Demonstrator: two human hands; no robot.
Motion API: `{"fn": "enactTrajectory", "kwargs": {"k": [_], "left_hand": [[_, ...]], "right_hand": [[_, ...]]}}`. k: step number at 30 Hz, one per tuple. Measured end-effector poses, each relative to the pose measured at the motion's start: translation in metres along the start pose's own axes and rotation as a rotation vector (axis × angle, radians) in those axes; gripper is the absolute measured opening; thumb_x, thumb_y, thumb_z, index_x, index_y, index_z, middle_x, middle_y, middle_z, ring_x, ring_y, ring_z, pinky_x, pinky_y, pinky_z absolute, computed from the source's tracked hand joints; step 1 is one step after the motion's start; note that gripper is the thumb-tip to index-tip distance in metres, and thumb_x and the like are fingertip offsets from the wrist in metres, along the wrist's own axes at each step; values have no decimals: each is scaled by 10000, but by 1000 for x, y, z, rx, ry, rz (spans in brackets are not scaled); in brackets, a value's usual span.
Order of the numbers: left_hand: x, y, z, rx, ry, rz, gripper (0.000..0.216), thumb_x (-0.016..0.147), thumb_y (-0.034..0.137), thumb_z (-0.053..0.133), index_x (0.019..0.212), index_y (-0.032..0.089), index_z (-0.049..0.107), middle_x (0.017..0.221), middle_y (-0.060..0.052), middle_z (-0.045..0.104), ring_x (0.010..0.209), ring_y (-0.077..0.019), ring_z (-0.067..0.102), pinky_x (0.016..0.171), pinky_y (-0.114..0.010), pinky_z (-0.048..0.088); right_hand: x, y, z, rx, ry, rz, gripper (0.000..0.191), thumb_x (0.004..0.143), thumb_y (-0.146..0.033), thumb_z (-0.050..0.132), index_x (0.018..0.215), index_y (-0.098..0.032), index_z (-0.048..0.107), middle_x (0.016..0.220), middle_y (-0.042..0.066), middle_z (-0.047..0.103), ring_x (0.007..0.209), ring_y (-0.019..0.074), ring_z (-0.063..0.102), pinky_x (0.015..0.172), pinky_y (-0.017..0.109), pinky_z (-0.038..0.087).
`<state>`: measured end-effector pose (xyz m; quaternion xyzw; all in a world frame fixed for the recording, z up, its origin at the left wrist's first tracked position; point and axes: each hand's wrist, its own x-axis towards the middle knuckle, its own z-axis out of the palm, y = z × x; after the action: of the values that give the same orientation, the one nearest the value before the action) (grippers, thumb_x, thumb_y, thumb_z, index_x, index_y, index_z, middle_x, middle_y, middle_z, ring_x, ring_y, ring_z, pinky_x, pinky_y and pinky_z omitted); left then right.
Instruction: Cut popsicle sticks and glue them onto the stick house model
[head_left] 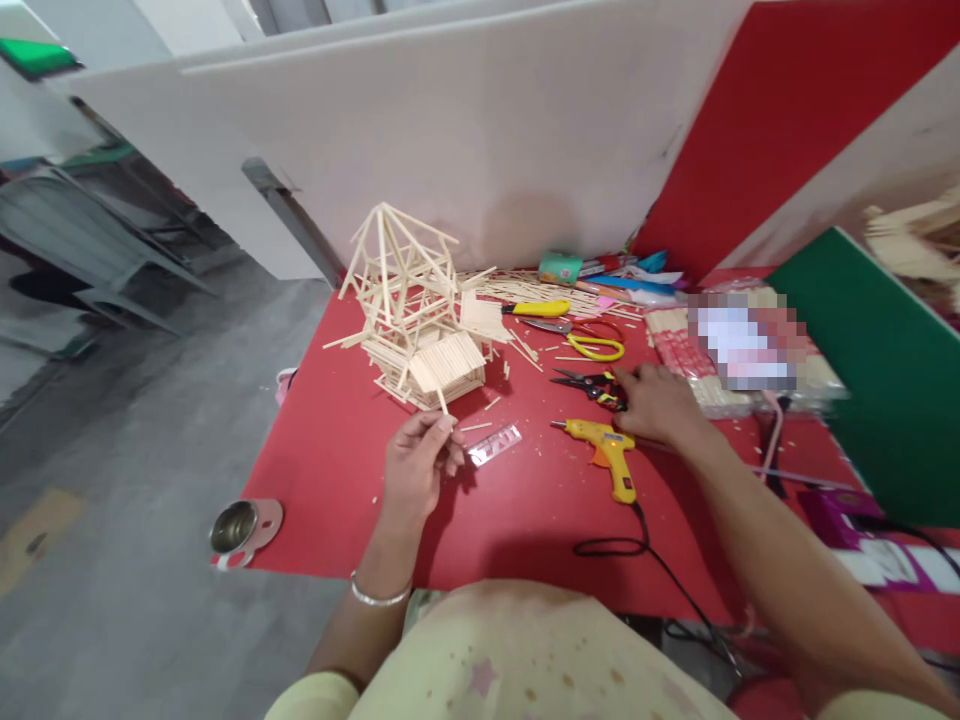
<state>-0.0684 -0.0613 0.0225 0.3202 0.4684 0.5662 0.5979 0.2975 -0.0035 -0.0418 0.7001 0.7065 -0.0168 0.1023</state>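
Observation:
A small house built of thin wooden sticks [414, 315] stands on the red table [517, 500]. My left hand [416, 465] is raised just in front of the house, its fingers pinched on a thin wooden stick [442, 400]. A clear plastic ruler [495, 443] lies right beside that hand. My right hand [654, 400] rests on the table with its fingers closed over the handles of black cutters [589, 383]. A yellow glue gun [607, 455] lies just in front of my right hand, its black cord trailing toward me.
Yellow-handled scissors [592, 342], a yellow-handled knife [536, 308] and loose sticks lie behind the cutters. Packs of sticks [697, 355] sit at the right, by a green board [877, 370]. A metal cup [234, 525] stands at the table's left front corner. White and red panels wall the back.

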Motion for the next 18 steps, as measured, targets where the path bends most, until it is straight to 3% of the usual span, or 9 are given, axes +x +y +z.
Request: {"fn": "enactTrajectory", "kwargs": {"k": [6,9,11,13,16,18], "left_hand": [[-7,-32,18,193,-190,-121,275,758,394,799,810,155,672,641,-11,665,443,-94,575,389,-181,422],[-8,-36,26,245,-302,-163,292,777,419,785,796,157,658,665,-27,672,502,-106,608,464,-197,479],[-10,-33,31,259,-445,-217,295,806,430,762,813,158,648,712,-52,696,554,-123,643,521,-216,509],[-13,-25,35,260,-622,-298,297,839,444,727,834,160,641,765,-83,719,591,-150,678,534,-232,514],[-18,-12,37,286,-847,-397,300,878,462,677,884,162,676,809,-120,733,646,-186,710,566,-265,531],[-21,-4,37,282,-955,-446,299,892,469,656,915,172,689,897,-147,742,700,-208,727,621,-305,552]], "right_hand": [[-4,6,-11,49,-21,-23,835,711,-410,683,1482,-182,460,1280,197,586,1163,381,539,954,474,430],[-19,-10,-26,194,85,-96,779,719,-305,679,1463,-174,491,1444,198,511,1291,402,480,1053,527,395],[-34,-34,-43,454,178,-298,725,792,-228,591,1502,-217,444,1543,133,442,1370,327,450,1116,478,377],[-48,-64,-64,768,118,-559,767,826,-165,505,1562,-292,329,1541,64,465,1304,224,539,1084,392,436],[-59,-101,-90,1006,-97,-967,662,834,-104,434,1458,-317,497,1400,25,609,1223,161,598,1067,335,443],[-58,-114,-99,1082,-216,-1090,529,849,-114,436,1320,-266,623,1321,43,656,1191,164,608,1030,321,455]]}}
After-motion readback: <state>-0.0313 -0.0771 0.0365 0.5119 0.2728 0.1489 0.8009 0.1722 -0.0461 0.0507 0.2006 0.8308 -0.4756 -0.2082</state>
